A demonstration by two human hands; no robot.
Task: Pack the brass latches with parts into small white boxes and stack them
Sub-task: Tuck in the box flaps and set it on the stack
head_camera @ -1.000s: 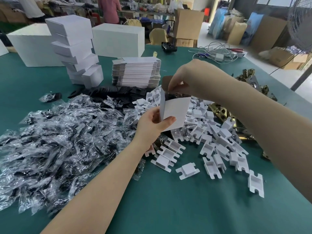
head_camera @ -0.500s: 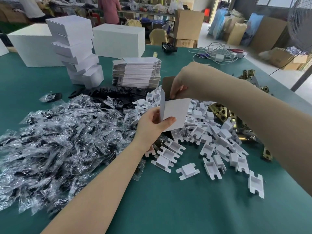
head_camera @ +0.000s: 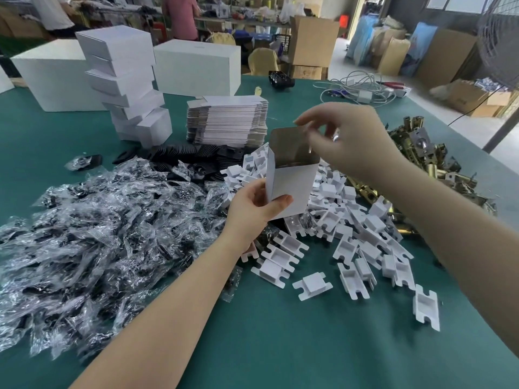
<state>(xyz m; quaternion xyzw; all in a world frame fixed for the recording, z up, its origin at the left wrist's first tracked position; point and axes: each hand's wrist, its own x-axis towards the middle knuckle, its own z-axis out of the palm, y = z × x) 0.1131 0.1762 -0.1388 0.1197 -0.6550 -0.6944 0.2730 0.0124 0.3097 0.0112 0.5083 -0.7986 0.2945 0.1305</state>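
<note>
Small white cardboard box [head_camera: 290, 186], open-topped with something brassy apparently inside, is being gripped upright by the left hand [head_camera: 252, 210] above the white plastic inserts [head_camera: 351, 220], right hand [head_camera: 348, 141] hovering loose-fingered, empty, over its brown flap [head_camera: 286, 138]; closing probably comes next.

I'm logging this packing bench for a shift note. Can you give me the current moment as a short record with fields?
held item: small white box, upright, top flap open
left hand: grips the box's lower corner
right hand: above the open top, fingertips at the flap
inside box: something brassy just visible
finished stack: closed white boxes, back left
flat blanks: pile of unfolded boxes
parts: bagged hardware left, white inserts centre, brass latches right
</note>
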